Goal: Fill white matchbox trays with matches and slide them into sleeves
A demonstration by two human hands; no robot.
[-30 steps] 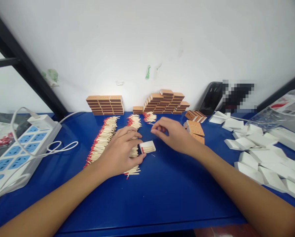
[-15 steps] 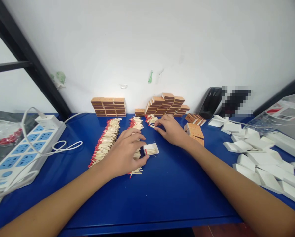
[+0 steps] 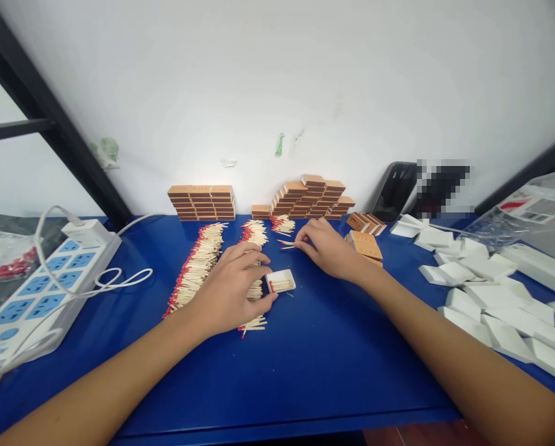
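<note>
Matchbox tray [image 3: 285,276] just R of L hand [image 3: 238,286], loosely spread; R hand [image 3: 324,248] pinching matches [image 3: 289,246].

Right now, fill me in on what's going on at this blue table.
A person's right hand pinches a few matches, red heads pointing left. The left hand curves by the left end of a small white tray, which is partly filled with matches. Loose match piles lie nearby; stacked matchboxes stand by the wall.

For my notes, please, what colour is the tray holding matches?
The tray is white, clearest in the head view.
</note>
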